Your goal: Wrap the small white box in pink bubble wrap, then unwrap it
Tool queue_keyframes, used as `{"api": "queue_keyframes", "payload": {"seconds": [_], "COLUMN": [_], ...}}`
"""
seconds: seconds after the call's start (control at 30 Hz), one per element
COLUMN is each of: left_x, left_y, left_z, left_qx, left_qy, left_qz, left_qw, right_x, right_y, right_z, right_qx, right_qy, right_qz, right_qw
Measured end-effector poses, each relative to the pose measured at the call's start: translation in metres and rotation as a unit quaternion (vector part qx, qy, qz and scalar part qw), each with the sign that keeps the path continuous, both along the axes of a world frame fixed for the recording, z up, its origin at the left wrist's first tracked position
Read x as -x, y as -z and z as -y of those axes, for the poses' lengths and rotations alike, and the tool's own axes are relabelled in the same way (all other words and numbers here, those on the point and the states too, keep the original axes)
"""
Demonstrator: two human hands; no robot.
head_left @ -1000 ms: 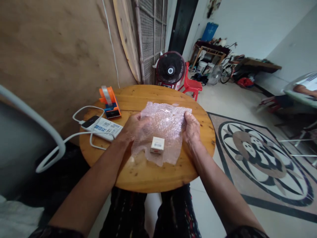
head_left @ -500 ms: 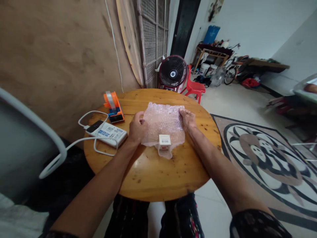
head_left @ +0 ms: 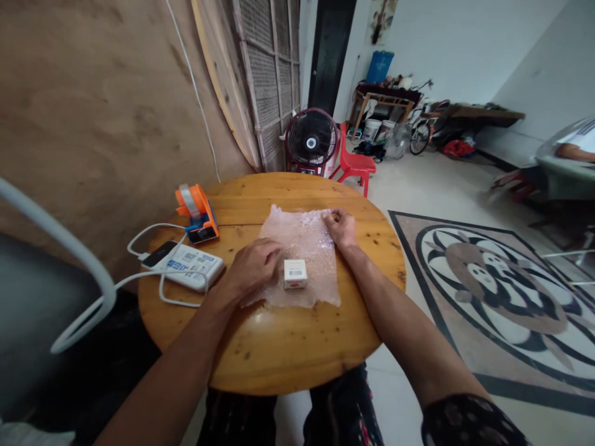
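Note:
A sheet of pinkish bubble wrap (head_left: 309, 238) lies spread on the round wooden table (head_left: 274, 353). On its lower part stands a small white box (head_left: 294, 274) with a barcode label on top. My right hand (head_left: 341, 228) pinches the wrap at its far right corner. Close to the left side of the box, my left hand (head_left: 255, 263) rests over the wrap's left edge, fingers slightly bent and holding nothing that shows. Its fingertips are partly hidden.
To the left are an orange and blue tape dispenser (head_left: 198, 214) and a white power strip (head_left: 198, 267) with a black plug-in and white cables. Beyond the table stand a fan (head_left: 311, 141) and a red chair (head_left: 356, 162). At far right, a person's arm (head_left: 576, 152) shows.
The bubble wrap now lies flatter, its near edge spread out around the box. My left hand has let go of the left edge and moved nearer the box. My right hand keeps its corner.

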State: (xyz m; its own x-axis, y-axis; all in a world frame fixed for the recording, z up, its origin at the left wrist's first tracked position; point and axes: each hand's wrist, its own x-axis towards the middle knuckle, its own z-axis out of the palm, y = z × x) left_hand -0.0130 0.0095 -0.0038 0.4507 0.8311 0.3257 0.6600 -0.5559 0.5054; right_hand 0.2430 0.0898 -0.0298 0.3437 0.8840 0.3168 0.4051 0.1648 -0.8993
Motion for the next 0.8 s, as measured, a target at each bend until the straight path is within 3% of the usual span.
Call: {"api": "queue_keyframes", "payload": {"seconds": [0.1, 0.27, 0.43, 0.53, 0.63, 0.73, 0.8], "left_x": [0.001, -0.005, -0.008, -0.008, -0.007, -0.008, -0.009], "left_y": [0.001, -0.005, -0.006, 0.003, 0.009, 0.008, 0.005], "left_z": [-0.001, 0.006, 0.009, 0.005, 0.001, 0.001, 0.003], "left_qx": [0.003, 0.014, 0.129, 0.167, 0.160, 0.155, 0.161], "left_qy": [-0.011, 0.024, 0.085, 0.107, 0.112, 0.138, 0.156], "left_qz": [0.004, 0.126, 0.159, 0.169, 0.182, 0.172, 0.166], "left_qw": [1.000, 0.992, 0.975, 0.966, 0.964, 0.963, 0.960], "right_x": [-0.001, 0.003, 0.004, -0.002, -0.010, -0.008, 0.000], "right_y": [-0.004, -0.012, -0.011, -0.010, -0.019, -0.049, -0.077], "right_z": [0.004, 0.008, 0.007, 0.004, 0.006, 0.027, 0.058], "right_qx": [0.010, 0.040, 0.057, 0.046, -0.021, -0.121, -0.121], "right_qy": [0.017, 0.048, 0.055, 0.069, 0.067, 0.009, -0.075], "right_qz": [0.083, 0.182, 0.208, 0.174, 0.067, -0.054, -0.087], "right_qw": [0.996, 0.981, 0.975, 0.981, 0.995, 0.991, 0.986]}}
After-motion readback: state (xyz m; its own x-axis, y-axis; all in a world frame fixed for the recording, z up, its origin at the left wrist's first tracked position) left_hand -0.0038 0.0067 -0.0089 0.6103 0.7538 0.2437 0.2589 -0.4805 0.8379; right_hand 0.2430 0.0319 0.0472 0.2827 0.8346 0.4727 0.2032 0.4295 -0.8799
